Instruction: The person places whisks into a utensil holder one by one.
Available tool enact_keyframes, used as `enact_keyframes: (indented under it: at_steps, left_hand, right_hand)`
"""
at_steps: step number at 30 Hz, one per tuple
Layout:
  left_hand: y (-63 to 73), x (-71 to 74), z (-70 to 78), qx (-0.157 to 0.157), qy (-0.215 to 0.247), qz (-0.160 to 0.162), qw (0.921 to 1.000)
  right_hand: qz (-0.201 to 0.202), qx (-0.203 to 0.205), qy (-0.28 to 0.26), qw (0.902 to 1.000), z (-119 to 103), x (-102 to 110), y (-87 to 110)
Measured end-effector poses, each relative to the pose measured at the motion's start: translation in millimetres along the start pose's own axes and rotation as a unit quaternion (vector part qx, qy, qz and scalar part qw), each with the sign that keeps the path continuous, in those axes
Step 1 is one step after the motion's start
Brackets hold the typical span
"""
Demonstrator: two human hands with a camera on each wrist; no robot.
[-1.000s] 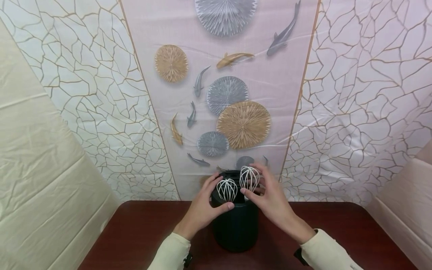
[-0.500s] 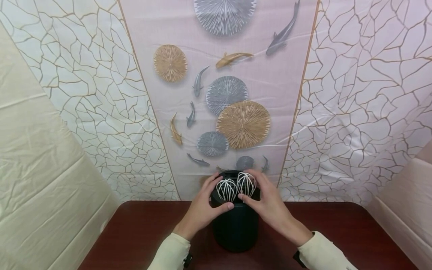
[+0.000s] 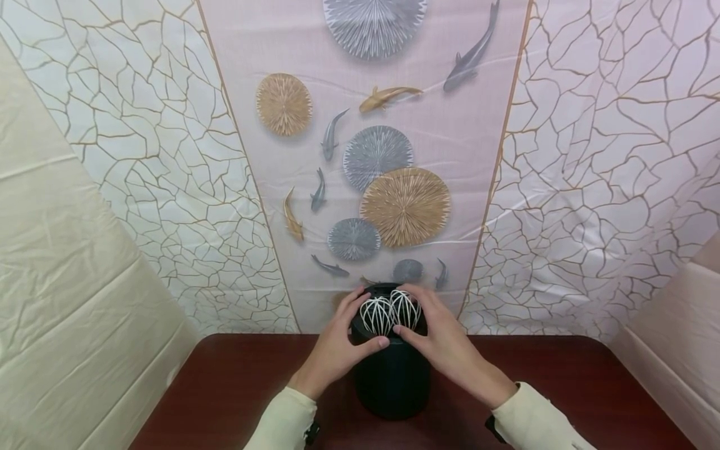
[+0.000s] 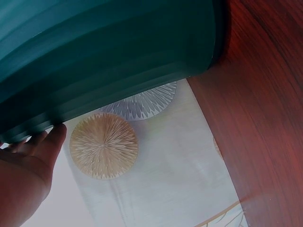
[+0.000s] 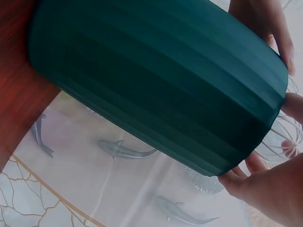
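Note:
A dark green ribbed utensil holder (image 3: 392,381) stands upright on the table, two whisks in its top with their white wire heads up. My left hand (image 3: 339,344) holds the holder's rim from the left, its thumb at the front, beside the left whisk (image 3: 377,315). From the right, my right hand (image 3: 441,334) has thumb and fingers around the head of the right whisk (image 3: 405,309), which touches the left one. In the right wrist view, some of the right hand's fingers (image 5: 232,182) touch the holder's rim. Both whisk handles are hidden inside the holder.
The reddish-brown table (image 3: 242,387) has rounded far corners. Behind it hangs a patterned cloth (image 3: 315,262) with fish and round shapes, close behind the holder. A beige cloth panel (image 3: 84,281) slopes along the left side.
My right hand has lowered the right whisk and moved it left, so its head sits against the left whisk. My left hand stays at the rim.

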State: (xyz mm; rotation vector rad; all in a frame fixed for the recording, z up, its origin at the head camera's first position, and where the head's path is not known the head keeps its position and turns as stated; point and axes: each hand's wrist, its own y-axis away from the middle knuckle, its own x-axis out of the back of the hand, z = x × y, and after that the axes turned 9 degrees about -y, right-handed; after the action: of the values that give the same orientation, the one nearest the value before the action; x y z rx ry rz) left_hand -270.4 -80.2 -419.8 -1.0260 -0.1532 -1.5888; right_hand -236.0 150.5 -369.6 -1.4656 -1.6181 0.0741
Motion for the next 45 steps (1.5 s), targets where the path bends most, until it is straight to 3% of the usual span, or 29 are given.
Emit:
enact_keyframes:
  at_steps: [16,33,45]
  left_hand:
    - [-0.3,-2.3,-3.0,-0.003,-0.007,0.004,1.0000]
    - [0.7,-2.5,-2.9,0.001,-0.007,0.005,1.0000]
    - [0.8,-3.3,-2.2,0.001,0.002,0.006,1.0000]
  right_hand:
    - [-0.049,-0.025,0.005,0.9985,0.7,5.5,2.2]
    - [0.001,-0.009,-0.015,0.9998,7.1,-1.5,5.1]
    - [0.009,-0.014,-0.012,0.9998,9.8,-1.7,9.2]
